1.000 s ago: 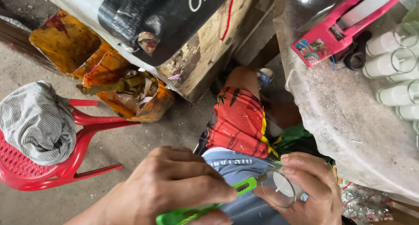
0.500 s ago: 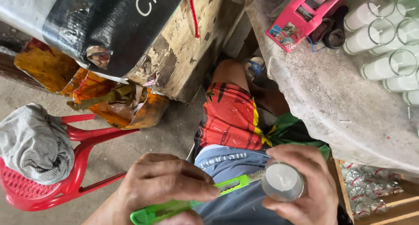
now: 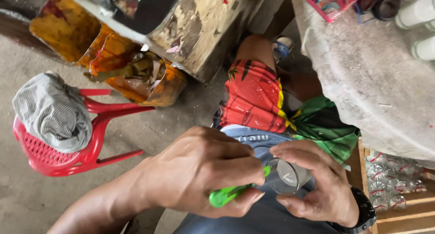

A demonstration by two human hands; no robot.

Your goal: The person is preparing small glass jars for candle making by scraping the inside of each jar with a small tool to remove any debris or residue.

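A: What filled the scene, biggest first?

B: A grey table (image 3: 362, 75) covered the far right, with white cups (image 3: 419, 21) at its far edge. A worn wooden block (image 3: 204, 30) stood far centre, torn orange packaging (image 3: 131, 75) lying against its left side. On the left was a red chair (image 3: 68, 148) with a striped cloth (image 3: 52, 109) heaped on its seat.

A: And the hands?

B: Both were near, over the lap. The left hand (image 3: 204, 170) was curled tight around a green tool (image 3: 231, 194), fingers closed on its handle. The tool's far end reached the rim of a small glass (image 3: 287, 175).

A: Who held the glass?

B: The right hand (image 3: 317, 184), clamped on it, thumb below and fingers over the top. The glass sat between the two hands, just right of the tool.

A: Anything smaller?

B: A black watch (image 3: 364, 211) on the right wrist, and shiny little cups (image 3: 389, 179) in a wooden crate at near right.
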